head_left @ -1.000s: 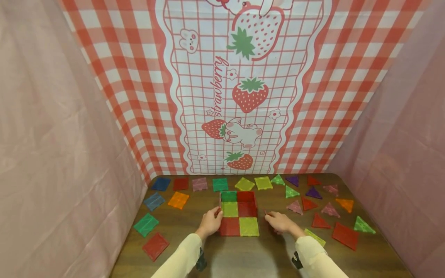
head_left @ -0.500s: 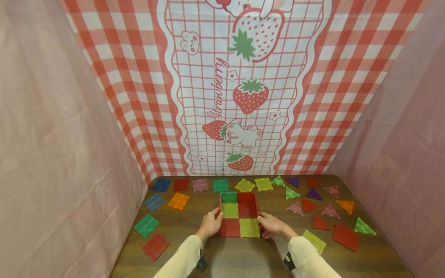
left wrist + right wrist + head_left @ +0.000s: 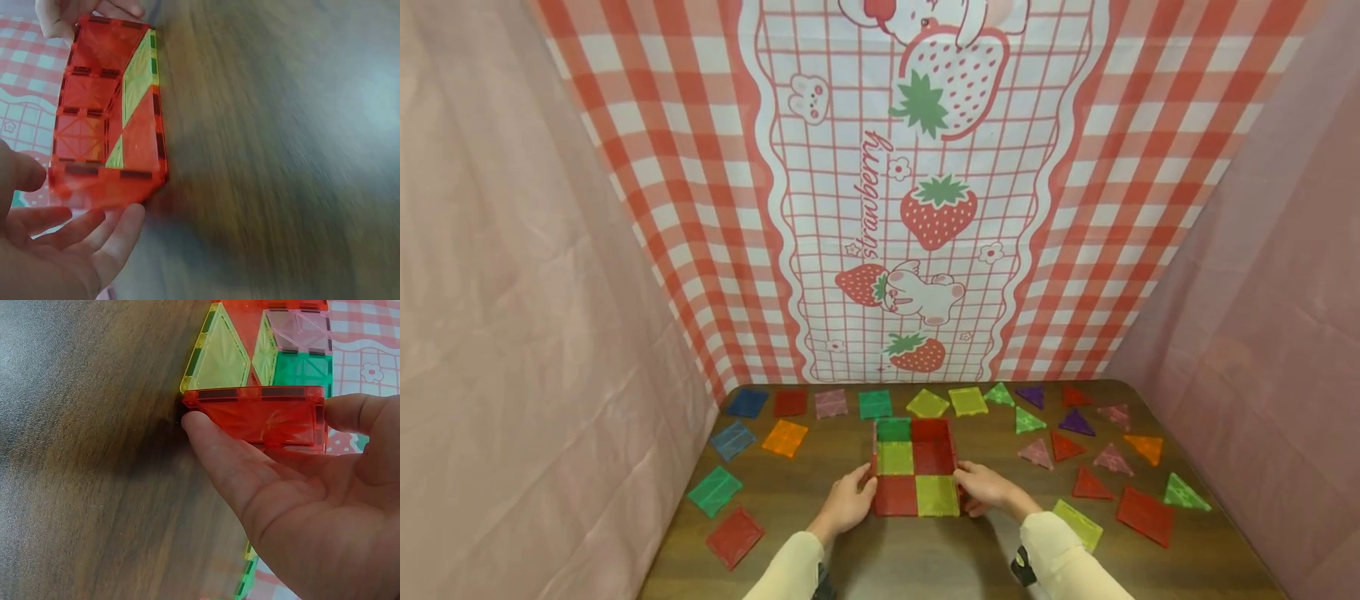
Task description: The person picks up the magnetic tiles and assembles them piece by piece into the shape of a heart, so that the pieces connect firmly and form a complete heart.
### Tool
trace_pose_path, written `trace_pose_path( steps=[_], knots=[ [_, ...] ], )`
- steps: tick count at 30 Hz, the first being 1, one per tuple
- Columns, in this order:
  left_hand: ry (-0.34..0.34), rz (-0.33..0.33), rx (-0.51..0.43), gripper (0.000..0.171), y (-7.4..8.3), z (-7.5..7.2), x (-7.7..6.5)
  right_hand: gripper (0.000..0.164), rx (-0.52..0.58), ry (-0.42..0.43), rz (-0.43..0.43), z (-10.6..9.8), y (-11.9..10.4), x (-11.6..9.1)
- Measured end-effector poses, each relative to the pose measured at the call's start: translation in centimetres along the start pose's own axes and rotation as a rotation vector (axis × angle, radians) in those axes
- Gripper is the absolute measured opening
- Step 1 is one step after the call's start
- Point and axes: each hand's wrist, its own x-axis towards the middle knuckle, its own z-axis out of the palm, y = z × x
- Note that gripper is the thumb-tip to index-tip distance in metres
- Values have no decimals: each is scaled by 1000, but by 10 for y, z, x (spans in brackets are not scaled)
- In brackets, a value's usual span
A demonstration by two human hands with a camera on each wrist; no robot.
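Observation:
An open box of see-through magnetic tiles stands mid-table, its base a checker of red (image 3: 896, 496) and yellow tiles (image 3: 937, 496). Green (image 3: 893, 429) and red (image 3: 931, 430) tiles form its back wall. My right hand (image 3: 988, 487) holds a red tile (image 3: 269, 419) at the box's right side, thumb at one end and index finger at the other lower corner. At the left side, my left hand (image 3: 848, 502) lays nearly straight fingers along the outside of a red wall tile (image 3: 100, 187); its thumb stands apart from the tile in the left wrist view.
Loose square tiles, such as an orange one (image 3: 786, 437) and a red one (image 3: 735, 537), lie left and behind. Several triangles, including a purple one (image 3: 1077, 422), are scattered right, near a yellow tile (image 3: 1078, 525) and a red tile (image 3: 1145, 517). A checked cloth (image 3: 700, 208) hangs behind the table.
My right hand has come left with the red tile, from apart to against the box's right side. My left hand has drawn slightly back and down along the left wall.

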Motion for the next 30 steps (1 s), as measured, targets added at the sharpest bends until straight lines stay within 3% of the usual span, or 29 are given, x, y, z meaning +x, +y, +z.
trace_pose_path(
  steps=[4, 9, 11, 14, 18, 21, 25, 30],
  knots=[
    [43, 55, 132, 41, -8, -12, -15, 63, -1, 14, 2, 0, 0, -1],
    [168, 47, 436, 35, -23, -41, -35, 64, -4, 20, 3, 1, 0, -1],
    [223, 8, 560, 36, -31, -55, -44, 64, -9, 20, 1, 1, 1, -1],
    [257, -95, 668, 40, -44, -75, -58, 64, -9, 22, 0, 1, 1, -1],
    [194, -249, 682, 53, -60, -93, -75, 64, -9, 20, -4, 1, 1, -2],
    [137, -311, 652, 60, -69, -97, -85, 64, -4, 17, -2, 1, 0, -3],
    [124, -334, 639, 59, -76, -94, -92, 63, 5, 13, -2, 0, 0, -3],
    [172, -325, 642, 51, -82, -93, -94, 61, 6, 6, -10, 1, 1, -1]
  ],
)
